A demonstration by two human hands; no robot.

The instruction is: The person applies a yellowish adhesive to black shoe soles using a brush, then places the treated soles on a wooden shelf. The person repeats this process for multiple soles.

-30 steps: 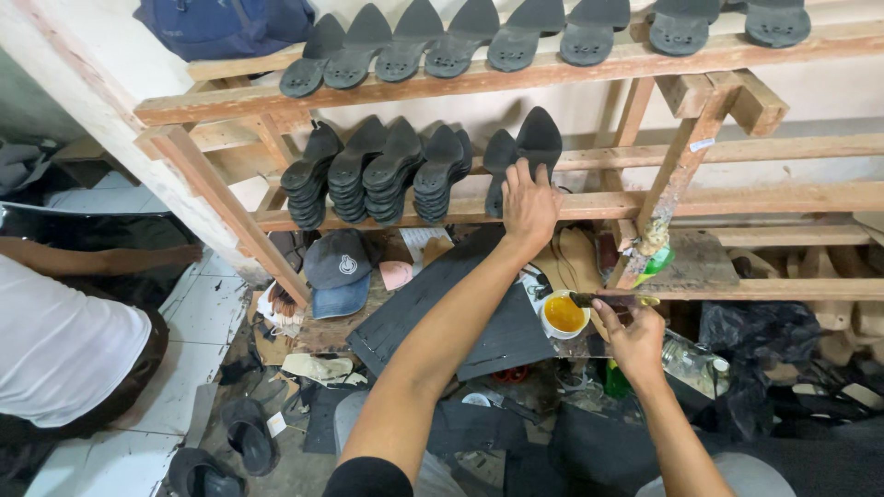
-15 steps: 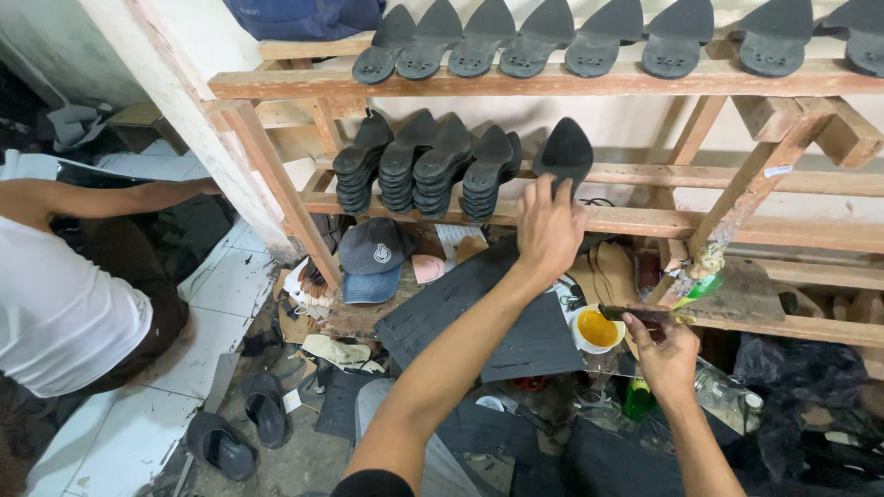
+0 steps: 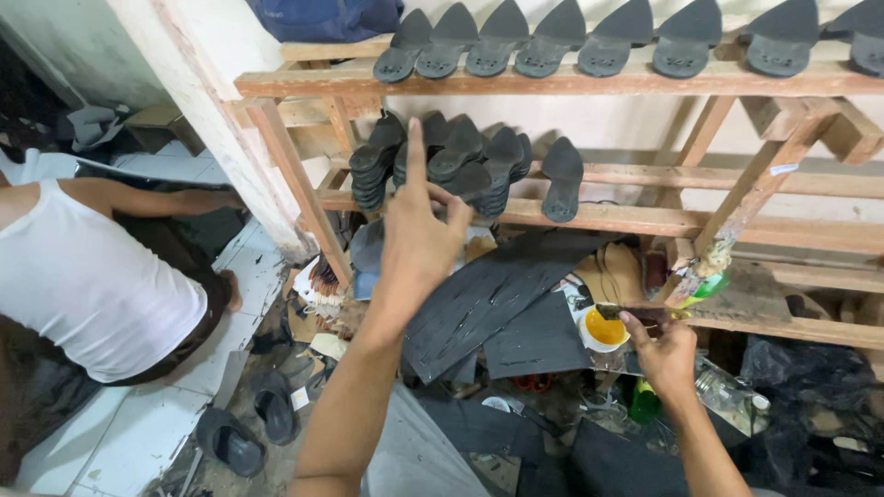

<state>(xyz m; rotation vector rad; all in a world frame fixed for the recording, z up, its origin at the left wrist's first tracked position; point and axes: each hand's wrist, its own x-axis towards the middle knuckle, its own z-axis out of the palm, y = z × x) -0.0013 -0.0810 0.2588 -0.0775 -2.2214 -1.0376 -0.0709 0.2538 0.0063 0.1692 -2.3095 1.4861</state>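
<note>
Brimming yellow glue in white cup

Person in white vest, black sandals on floor

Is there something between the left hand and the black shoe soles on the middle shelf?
Nothing visible stands between them. The left hand is raised in open air in front of the stacked black soles on the middle wooden shelf. From this view I cannot tell whether the fingers touch the soles.
</note>
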